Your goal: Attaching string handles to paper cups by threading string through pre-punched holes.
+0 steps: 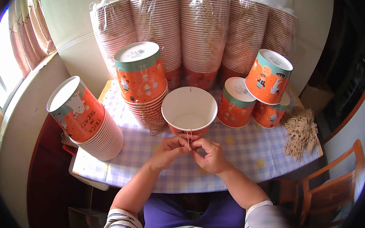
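Upright near the middle of the checked-cloth table point(247, 161), just beyond the left hand point(174, 149) and right hand point(209, 155): an open paper bucket point(189, 108), round, flaring toward a white rim, orange outside, plain white wall and floor inside. Just below the far side of its rim, a small dark mark point(190, 89). Over the near side, a loop of thin beige cord point(190, 133), hanging in two strands down to the fingertips.

To the left, a nested stack of similar buckets point(140, 83), mouths down, orange and green print on the top one, loose cords point(149, 116) draped down the right side. Farther left, at the table's edge, another upturned stack point(84, 122), with a pale figure on its printed wall. To the right, three upturned buckets point(260, 87), one resting on two, near a tangled heap of cords point(301, 133). Along the far side, five tall columns of nested buckets point(203, 35) in clear plastic.

Pinched close between thumb and fingers of the left hand and likewise of the right: the lower end of the cord. Fingertips of both hands nearly together, just below the near rim; hard to tell whether also touching the bucket's outer wall.
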The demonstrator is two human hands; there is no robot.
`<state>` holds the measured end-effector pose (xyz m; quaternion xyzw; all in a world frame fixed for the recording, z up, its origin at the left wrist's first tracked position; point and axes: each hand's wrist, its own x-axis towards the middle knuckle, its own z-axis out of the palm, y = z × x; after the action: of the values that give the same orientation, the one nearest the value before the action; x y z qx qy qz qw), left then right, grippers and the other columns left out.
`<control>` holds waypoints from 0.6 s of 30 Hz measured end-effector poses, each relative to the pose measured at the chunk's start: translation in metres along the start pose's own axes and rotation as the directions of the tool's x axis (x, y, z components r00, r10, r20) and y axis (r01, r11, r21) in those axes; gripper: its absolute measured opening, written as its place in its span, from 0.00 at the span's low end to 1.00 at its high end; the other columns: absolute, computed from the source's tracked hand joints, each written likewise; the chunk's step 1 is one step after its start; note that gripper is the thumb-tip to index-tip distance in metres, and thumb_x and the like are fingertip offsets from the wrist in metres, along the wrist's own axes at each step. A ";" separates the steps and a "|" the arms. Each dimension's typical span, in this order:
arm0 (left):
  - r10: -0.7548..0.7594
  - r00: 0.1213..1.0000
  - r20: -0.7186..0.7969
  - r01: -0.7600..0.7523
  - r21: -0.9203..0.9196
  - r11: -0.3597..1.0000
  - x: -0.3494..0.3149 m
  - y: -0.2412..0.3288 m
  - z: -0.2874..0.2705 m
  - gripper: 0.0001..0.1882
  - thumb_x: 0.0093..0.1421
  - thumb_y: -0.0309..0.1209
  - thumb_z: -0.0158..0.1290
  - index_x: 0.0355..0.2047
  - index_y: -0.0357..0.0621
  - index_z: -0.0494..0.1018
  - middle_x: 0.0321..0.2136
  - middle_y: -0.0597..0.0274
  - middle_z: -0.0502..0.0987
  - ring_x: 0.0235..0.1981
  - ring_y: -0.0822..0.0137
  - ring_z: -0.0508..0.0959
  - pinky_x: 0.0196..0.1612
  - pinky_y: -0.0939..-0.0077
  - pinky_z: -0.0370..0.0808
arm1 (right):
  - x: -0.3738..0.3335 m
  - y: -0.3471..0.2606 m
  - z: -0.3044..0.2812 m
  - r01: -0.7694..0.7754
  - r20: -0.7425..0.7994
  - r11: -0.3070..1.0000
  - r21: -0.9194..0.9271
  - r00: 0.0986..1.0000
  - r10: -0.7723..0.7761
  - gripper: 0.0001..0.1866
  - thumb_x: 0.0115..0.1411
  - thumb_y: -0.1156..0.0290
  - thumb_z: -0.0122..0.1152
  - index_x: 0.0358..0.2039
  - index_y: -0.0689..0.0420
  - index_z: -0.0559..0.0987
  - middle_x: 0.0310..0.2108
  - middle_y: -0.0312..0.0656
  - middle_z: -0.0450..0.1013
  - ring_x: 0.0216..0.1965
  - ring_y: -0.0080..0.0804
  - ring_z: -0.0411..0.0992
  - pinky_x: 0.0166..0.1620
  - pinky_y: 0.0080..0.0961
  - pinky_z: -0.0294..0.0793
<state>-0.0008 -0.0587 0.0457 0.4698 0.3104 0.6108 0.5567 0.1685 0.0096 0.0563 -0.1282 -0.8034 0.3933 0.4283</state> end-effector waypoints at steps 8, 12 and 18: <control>0.027 0.999 -0.032 -0.028 -0.015 1.000 0.000 -0.008 0.001 0.03 0.58 0.26 0.53 0.31 0.39 0.74 0.50 0.55 0.71 0.49 0.67 0.72 0.51 0.68 0.70 | 0.000 -0.003 -0.001 -0.094 -0.019 0.993 0.068 0.995 0.096 0.06 0.50 0.79 0.61 0.30 0.61 0.76 0.30 0.42 0.77 0.33 0.30 0.77 0.38 0.24 0.74; 0.110 0.992 -0.067 -0.108 0.031 0.994 0.002 -0.009 0.002 0.03 0.58 0.25 0.53 0.32 0.38 0.74 0.45 0.57 0.74 0.46 0.68 0.73 0.49 0.71 0.71 | 0.002 0.003 -0.004 0.031 -0.101 0.999 -0.036 0.994 -0.034 0.03 0.51 0.75 0.61 0.27 0.60 0.77 0.30 0.43 0.77 0.36 0.36 0.75 0.43 0.30 0.71; 0.101 0.990 -0.099 -0.096 0.057 0.994 -0.001 -0.014 -0.005 0.04 0.58 0.24 0.53 0.33 0.38 0.74 0.38 0.61 0.77 0.43 0.72 0.74 0.45 0.77 0.71 | 0.006 0.000 -0.013 0.064 -0.168 0.993 -0.102 0.983 -0.081 0.02 0.51 0.77 0.60 0.24 0.60 0.77 0.28 0.41 0.76 0.33 0.34 0.73 0.42 0.26 0.69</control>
<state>-0.0002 -0.0562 0.0304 0.4671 0.3307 0.6523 0.4969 0.1752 0.0197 0.0641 -0.1526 -0.7856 0.3259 0.5033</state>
